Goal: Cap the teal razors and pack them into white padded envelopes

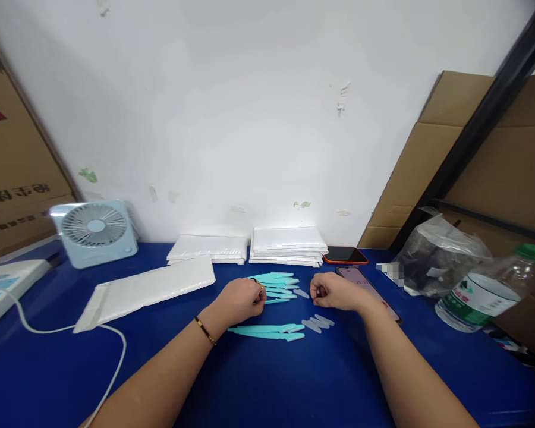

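My left hand [245,298] is closed, with the handle end of a teal eyebrow razor [279,301] at its curled fingers. Other teal eyebrow razors [274,277] lie fanned out just beyond and beside it. My right hand [334,291] is curled with thumb and fingertips together; whatever they hold is hidden. One translucent blade cover [301,293] lies just left of it. Nearer to me, several loose blade covers [317,323] rest beside a small group of teal eyebrow razors [267,331], whose heads point right.
White padded envelopes [207,246] and another stack [288,241] stand against the wall. A single envelope [151,294] lies left. Around the blue table [249,386] are a fan [96,229], white cable [122,351], phones [345,255], plastic bag [441,249] and water bottle [485,297].
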The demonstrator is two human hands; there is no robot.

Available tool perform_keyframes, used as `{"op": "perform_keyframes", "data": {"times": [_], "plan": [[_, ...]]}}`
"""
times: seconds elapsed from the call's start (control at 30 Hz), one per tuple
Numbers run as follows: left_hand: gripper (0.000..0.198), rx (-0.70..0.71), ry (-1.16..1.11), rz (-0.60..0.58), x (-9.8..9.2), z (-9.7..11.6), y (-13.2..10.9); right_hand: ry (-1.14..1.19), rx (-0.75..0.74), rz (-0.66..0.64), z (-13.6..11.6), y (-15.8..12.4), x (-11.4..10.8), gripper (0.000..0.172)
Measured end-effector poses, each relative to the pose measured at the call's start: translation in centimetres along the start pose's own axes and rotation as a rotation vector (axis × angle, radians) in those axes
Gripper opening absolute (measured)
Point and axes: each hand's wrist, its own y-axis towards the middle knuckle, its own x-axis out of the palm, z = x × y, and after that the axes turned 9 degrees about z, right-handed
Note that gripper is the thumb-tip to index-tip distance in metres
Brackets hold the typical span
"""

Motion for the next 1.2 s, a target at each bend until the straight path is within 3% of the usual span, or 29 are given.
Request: {"op": "perform_keyframes", "data": {"times": [0.13,0.23,0.47,0.67,0.77,0.9,1.03,1.2], "plan": [[0.017,0.024,0.009,0.014,0.3,-0.3,0.0,-0.008,-0.014,0.114,-0.6,0.6,1.0,0.020],[0.018,0.026,0.000,0.013,0.4,-0.4,0.0,-0.048,-0.038,0.183,-0.4,1.3,1.9,0.013],[0.018,0.017,-0.029,0.013,0.5,-0.6,-0.1,-0.038,0.006,0.114,0.0,1.2,1.8,0.004],[0.014,0.010,-0.124,0.054,0.1,-0.7,-0.1,0.046,-0.009,0.141,-0.6,0.6,0.9,0.004],[0.014,-0.057,-0.274,0.120,-0.2,-0.7,-0.1,0.113,-0.021,0.261,-1.1,0.5,0.6,0.004],[0.021,-0.180,-0.496,0.074,-0.1,-1.1,0.1,0.115,-0.165,0.444,-2.0,0.6,0.6,0.010],[0.023,-0.218,-0.551,0.076,0.2,-1.5,0.2,0.110,-0.276,0.480,-2.7,0.8,1.1,0.013],[0.025,-0.231,-0.540,0.071,0.1,-1.7,0.3,0.136,-0.269,0.511,-2.5,0.9,1.3,0.014]]}}
